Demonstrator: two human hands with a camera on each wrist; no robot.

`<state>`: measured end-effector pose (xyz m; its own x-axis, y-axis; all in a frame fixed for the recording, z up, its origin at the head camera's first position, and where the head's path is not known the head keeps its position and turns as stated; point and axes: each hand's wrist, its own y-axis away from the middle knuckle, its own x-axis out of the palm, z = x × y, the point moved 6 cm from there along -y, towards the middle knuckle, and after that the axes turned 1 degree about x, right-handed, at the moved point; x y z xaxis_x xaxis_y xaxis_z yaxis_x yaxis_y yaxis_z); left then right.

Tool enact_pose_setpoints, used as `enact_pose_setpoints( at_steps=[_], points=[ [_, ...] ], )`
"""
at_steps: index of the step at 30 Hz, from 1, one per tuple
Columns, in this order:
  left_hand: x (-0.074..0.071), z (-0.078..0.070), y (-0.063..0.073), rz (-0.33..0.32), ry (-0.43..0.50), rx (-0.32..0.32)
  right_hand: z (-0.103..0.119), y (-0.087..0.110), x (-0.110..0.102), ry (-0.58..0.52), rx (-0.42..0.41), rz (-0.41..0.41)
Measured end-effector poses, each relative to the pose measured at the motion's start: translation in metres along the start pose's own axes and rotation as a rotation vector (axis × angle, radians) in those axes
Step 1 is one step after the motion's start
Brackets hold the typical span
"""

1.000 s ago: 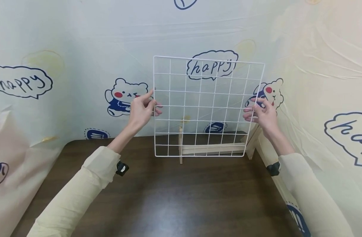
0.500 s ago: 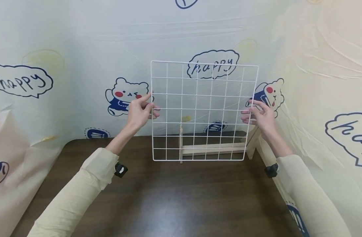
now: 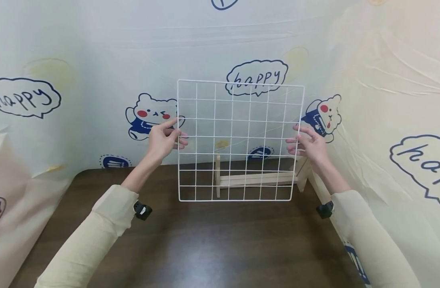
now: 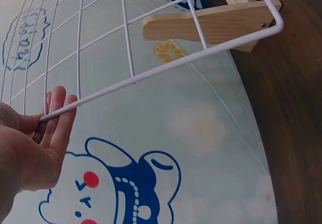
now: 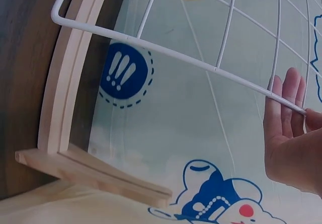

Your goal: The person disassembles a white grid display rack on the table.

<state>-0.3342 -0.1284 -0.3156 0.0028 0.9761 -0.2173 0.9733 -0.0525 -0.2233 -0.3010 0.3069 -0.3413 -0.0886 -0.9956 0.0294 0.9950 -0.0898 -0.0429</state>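
A white wire grid panel [image 3: 232, 137] stands upright in the head view, held up between both hands. My left hand [image 3: 164, 140] pinches its left edge wire between thumb and fingers; the left wrist view shows that edge [image 4: 133, 79] running away from the hand [image 4: 37, 143]. On the opposite side my right hand [image 3: 310, 145] pinches the right edge wire at about the same height. In the right wrist view the thumb and fingers of that hand [image 5: 292, 133] meet on the wire. Behind the panel's lower part is a wooden stand [image 3: 256, 180], partly seen through the mesh.
The stand has a long crossbar [image 5: 63, 83] and end pieces [image 4: 211, 25], near the back right of the dark brown table [image 3: 201, 244]. A pale cloth printed with bears and words [image 3: 108, 60] hangs behind and along the sides.
Both hands have carried the grid panel down and a little to the left, and it stands straighter. The hold on both edges is the same. The wooden stand has stayed in place.
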Motion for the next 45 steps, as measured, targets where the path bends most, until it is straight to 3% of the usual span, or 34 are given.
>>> enact_pose_setpoints(
  at_steps=[9, 21, 28, 38, 45],
  points=[
    [-0.012, 0.008, 0.004, 0.008, 0.016, -0.032, -0.010, 0.000, 0.015, -0.096, 0.012, 0.089],
    [-0.022, 0.018, 0.008, 0.033, 0.012, -0.060, -0.018, 0.002, 0.024, -0.078, 0.056, 0.064],
    [-0.028, 0.025, 0.012, 0.038, 0.007, -0.028, -0.024, 0.006, 0.033, -0.076, 0.067, 0.085],
    [-0.039, 0.031, 0.018, 0.043, -0.022, -0.038, -0.033, 0.005, 0.044, -0.094, 0.067, 0.093],
    [-0.045, 0.022, 0.028, 0.029, -0.042, -0.056, -0.042, 0.004, 0.054, -0.060, 0.071, 0.056]
  ],
)
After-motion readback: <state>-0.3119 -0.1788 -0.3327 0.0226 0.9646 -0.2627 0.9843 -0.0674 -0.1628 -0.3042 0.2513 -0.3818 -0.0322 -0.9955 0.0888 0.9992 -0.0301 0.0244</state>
